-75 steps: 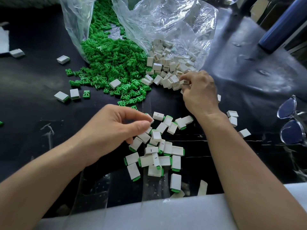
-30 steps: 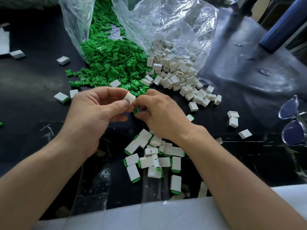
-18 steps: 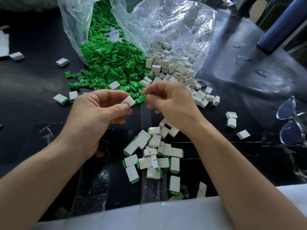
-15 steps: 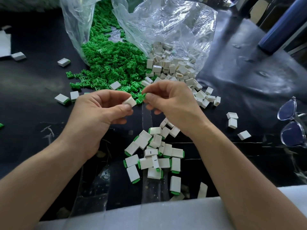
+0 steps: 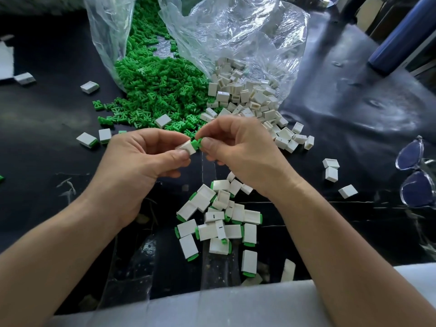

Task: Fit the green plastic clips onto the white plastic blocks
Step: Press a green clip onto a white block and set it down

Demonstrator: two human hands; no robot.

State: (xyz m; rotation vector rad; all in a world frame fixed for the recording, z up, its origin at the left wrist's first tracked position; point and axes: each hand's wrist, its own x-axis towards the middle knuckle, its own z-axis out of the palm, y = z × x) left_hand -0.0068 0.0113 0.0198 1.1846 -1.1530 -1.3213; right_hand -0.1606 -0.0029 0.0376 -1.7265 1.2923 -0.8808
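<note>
Where the wide black tabletop spreads under everything, crumpled clear plastic bags lie open at its far side. One spills a loose heap of green plastic clips, the other a heap of bare white plastic blocks. Nearer the person sits a smaller pile of finished blocks, each showing green at one end. Above that pile the left hand and right hand meet. The left pinches one small white rectangular block between thumb and forefinger. The right pinches a single tiny green clip, whose tip touches the block's end; whether it has entered I cannot tell. To seat it well, I judge the block should be held steady. The clip should be kept square to the opening and pushed straight along the block until flush. A skewed push would likely jam it or bend its prongs.
</note>
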